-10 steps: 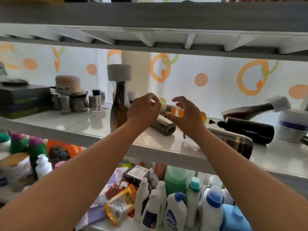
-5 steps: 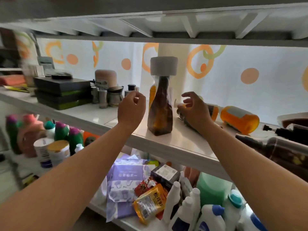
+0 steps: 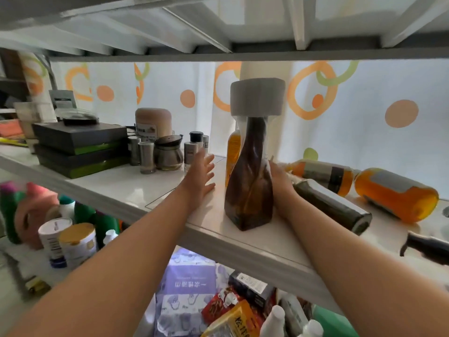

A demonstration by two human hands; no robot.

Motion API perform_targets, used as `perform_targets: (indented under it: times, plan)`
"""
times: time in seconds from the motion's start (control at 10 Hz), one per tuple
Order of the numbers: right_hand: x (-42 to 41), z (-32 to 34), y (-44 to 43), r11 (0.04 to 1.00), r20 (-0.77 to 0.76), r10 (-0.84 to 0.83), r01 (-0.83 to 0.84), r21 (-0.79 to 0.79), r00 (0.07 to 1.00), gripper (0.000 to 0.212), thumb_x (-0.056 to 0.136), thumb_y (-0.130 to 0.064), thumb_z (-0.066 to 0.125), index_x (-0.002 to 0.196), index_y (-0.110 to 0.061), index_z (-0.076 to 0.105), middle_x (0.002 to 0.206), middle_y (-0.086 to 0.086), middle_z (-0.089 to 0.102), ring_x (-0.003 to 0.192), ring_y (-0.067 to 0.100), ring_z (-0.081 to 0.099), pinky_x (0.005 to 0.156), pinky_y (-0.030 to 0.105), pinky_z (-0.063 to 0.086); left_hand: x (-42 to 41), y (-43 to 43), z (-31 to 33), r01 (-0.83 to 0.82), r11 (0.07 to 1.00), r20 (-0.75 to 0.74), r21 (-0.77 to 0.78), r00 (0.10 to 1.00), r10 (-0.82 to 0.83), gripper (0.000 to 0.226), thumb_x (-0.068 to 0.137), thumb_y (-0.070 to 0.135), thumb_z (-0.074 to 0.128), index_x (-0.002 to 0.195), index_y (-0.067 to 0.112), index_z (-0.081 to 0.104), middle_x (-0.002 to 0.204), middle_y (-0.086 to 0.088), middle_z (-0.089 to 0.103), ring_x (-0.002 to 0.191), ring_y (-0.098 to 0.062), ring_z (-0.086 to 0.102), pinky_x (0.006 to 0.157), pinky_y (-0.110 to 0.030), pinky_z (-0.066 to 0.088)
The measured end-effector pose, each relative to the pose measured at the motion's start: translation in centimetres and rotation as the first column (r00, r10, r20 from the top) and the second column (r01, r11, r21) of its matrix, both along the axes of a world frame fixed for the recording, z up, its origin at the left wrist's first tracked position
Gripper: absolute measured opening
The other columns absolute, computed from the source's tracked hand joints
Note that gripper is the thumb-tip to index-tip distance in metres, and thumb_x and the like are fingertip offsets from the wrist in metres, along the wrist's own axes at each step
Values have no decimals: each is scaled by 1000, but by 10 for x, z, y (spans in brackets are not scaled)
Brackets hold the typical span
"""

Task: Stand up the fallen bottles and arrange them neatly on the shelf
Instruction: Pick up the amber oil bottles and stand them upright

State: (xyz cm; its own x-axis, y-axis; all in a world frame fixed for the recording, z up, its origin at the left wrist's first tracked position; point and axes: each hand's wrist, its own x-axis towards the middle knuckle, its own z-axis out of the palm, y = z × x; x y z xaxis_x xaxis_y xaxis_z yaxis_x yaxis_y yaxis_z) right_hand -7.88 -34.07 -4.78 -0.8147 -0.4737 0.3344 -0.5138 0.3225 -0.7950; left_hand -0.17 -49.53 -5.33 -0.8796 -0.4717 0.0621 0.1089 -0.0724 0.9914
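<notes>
On the shelf (image 3: 155,188) we are holding our left hand (image 3: 201,176) open beside the upright bottle (image 3: 250,186), seemingly guarding it; our right hand (image 3: 283,188), behind it, is hiding its grip.

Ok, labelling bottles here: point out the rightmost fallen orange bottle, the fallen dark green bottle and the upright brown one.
rightmost orange bottle (image 3: 398,200), head view, its body
fallen dark green bottle (image 3: 332,206), head view, its side
upright brown bottle (image 3: 249,195), head view, lower body
</notes>
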Motion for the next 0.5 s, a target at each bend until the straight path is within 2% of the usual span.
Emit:
perform_targets:
  times: [0.1,0.2,0.3,0.4,0.5]
  plan:
    - [-14,-8,-9,996,115,53,-46,-70,992,24,99,-30,41,81,-18,52,74,1,55,68,12,53,50,19,48,-14,-8,-1,114,993,29,-2,993,-114,76,88,70,15,148,25,25,157,0,22,144,-26,21,117,-52,16]
    - [-19,-4,-20,991,183,65,-42,-126,981,25,101,-22,36,79,-18,47,74,-2,50,63,5,51,45,10,43,-22,-12,-7,210,977,41,-31,977,-209,77,87,72,15,146,25,31,151,1,35,140,-24,32,117,-50,18]
    - [-16,-2,-24,934,432,198,-35,-357,880,32,101,-11,29,74,-24,38,77,-8,43,62,-2,53,53,6,42,-21,-13,-9,274,962,20,-10,962,-274,73,90,68,16,142,23,40,144,1,47,133,-22,42,116,-48,22]
    - [-17,-3,-23,953,397,143,-17,-303,907,28,102,-16,32,76,-18,42,65,0,53,67,11,46,51,8,45,-19,-13,-9,320,947,20,-24,947,-320,72,91,67,15,141,23,42,141,1,50,130,-22,46,114,-45,27]
    - [-19,-8,-16,956,325,183,-90,-281,928,16,99,-15,37,93,-23,49,82,-5,55,88,18,50,87,31,46,-15,-8,-6,312,948,24,-59,950,-311,75,89,69,14,140,21,43,142,0,50,129,-24,47,113,-46,29]
